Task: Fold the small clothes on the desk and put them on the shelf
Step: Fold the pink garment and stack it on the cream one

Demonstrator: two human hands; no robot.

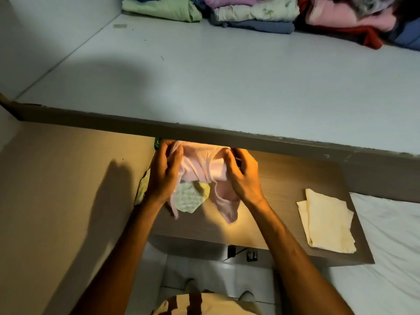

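A small pink garment (205, 165) hangs between both hands above the wooden desk (284, 185), just under the shelf's front edge. My left hand (164, 171) grips its left side and my right hand (242, 173) grips its right side; a loose part droops toward the desk. Under it lie a pale green patterned garment (188, 198) and a yellowish cloth (142, 189), partly hidden by my left hand. A cream garment (327, 221) lies folded flat on the desk's right end. The white shelf (204, 83) spreads above the desk.
Stacks of folded clothes (254, 12) in green, purple, blue, pink and red line the back of the shelf. A white bed sheet (391, 246) lies to the right of the desk. A beige wall panel (56, 178) stands at the left. A small green object (156, 142) peeks under the shelf edge.
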